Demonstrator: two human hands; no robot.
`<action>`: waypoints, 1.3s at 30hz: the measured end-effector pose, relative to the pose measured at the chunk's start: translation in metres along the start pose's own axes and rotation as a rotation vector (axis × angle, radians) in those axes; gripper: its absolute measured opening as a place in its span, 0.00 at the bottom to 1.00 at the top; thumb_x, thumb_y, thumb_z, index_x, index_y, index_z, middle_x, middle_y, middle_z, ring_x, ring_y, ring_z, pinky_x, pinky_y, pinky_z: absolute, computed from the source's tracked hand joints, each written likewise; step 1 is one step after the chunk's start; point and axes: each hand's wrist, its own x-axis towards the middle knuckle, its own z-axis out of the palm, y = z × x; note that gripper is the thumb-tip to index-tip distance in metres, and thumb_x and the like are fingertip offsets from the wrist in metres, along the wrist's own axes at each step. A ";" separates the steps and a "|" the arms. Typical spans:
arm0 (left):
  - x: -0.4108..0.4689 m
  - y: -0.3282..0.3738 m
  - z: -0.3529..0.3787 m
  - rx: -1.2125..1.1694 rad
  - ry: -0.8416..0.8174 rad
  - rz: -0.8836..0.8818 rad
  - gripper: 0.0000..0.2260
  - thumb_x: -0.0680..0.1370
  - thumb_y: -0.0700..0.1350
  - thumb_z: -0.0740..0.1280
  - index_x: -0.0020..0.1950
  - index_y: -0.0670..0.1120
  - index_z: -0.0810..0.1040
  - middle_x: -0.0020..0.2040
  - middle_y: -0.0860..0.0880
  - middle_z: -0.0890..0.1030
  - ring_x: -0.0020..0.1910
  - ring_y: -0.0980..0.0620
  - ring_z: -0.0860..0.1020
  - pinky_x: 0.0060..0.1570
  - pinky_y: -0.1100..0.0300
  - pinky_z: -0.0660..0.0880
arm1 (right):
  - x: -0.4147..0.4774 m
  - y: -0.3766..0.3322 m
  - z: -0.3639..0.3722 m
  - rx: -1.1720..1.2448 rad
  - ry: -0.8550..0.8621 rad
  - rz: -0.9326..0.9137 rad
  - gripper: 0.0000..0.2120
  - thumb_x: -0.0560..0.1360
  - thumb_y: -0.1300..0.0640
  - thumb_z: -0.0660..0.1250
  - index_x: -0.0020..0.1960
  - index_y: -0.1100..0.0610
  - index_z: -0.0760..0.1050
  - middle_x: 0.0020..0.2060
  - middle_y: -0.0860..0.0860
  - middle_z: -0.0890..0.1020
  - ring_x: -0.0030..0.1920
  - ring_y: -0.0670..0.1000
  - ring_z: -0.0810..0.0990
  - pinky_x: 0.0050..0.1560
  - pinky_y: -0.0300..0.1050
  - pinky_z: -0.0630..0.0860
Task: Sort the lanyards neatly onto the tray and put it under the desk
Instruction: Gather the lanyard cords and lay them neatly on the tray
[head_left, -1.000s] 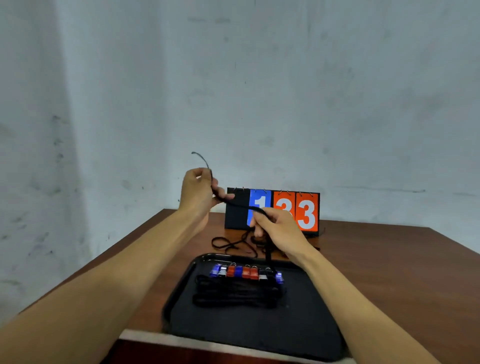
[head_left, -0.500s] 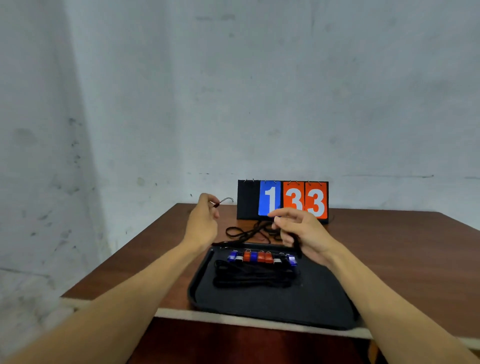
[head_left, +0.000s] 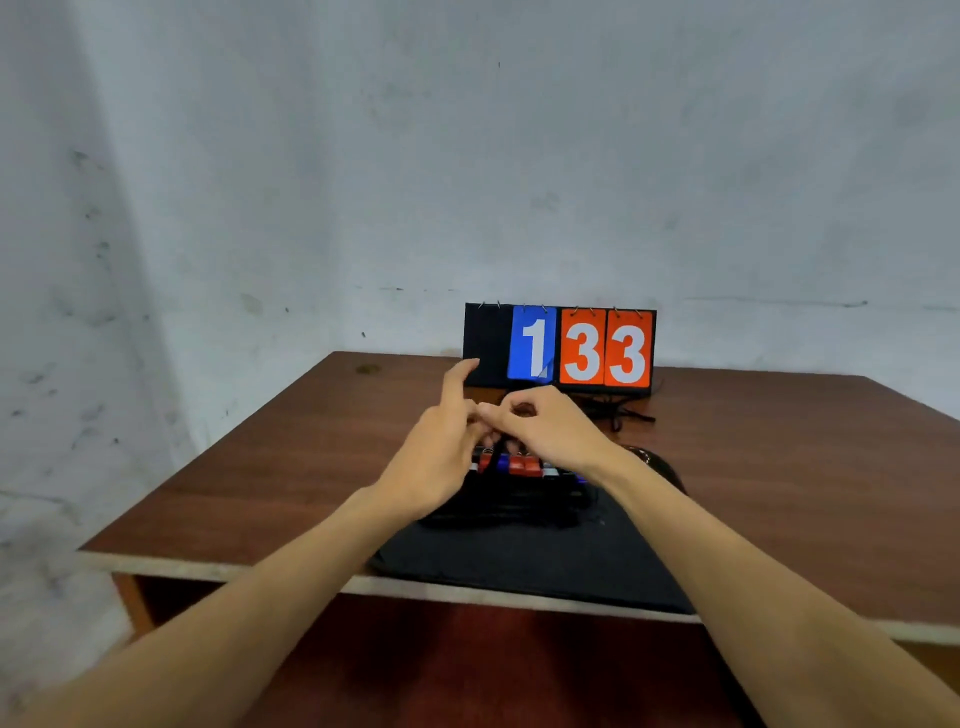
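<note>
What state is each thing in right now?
Tray: on the desk, at its near edge.
Sorted lanyards: bundled in a row on the tray, clips at the far end.
Loose lanyards: tangled by the scoreboard.
Scoreboard: upright, showing 1 33.
Left hand: index finger raised.
Right hand: fingers pinched; contents hidden.

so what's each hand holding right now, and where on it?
Cannot tell. Left hand and right hand meet fingertip to fingertip over the lanyards on the tray; nothing shows in the pinch.

Far end of tray (head_left: 519, 566) and most lanyard clips (head_left: 519, 464) hidden behind both hands (head_left: 498, 441); fingertip contents unclear. Loose cords (head_left: 618, 413) by scoreboard (head_left: 561, 347) too blurred to count.
</note>
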 end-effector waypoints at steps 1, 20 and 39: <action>-0.001 -0.002 0.001 0.001 -0.004 -0.008 0.30 0.80 0.39 0.60 0.77 0.52 0.47 0.45 0.52 0.82 0.45 0.56 0.81 0.48 0.63 0.76 | 0.001 0.002 0.003 -0.019 0.008 -0.014 0.16 0.78 0.44 0.62 0.38 0.52 0.79 0.27 0.43 0.78 0.28 0.37 0.74 0.37 0.31 0.70; -0.029 -0.044 -0.003 -0.754 0.259 -0.417 0.10 0.79 0.36 0.62 0.52 0.47 0.79 0.47 0.45 0.83 0.48 0.51 0.83 0.48 0.59 0.80 | -0.026 0.043 0.001 0.590 0.105 0.304 0.09 0.78 0.58 0.64 0.46 0.64 0.78 0.33 0.53 0.78 0.26 0.45 0.68 0.24 0.36 0.63; -0.056 -0.081 -0.023 0.067 -0.160 -0.215 0.06 0.68 0.40 0.76 0.44 0.48 0.85 0.41 0.56 0.82 0.41 0.59 0.80 0.44 0.73 0.73 | -0.061 0.077 -0.001 -0.069 -0.114 0.256 0.04 0.68 0.59 0.76 0.43 0.54 0.85 0.39 0.48 0.86 0.41 0.43 0.83 0.50 0.36 0.77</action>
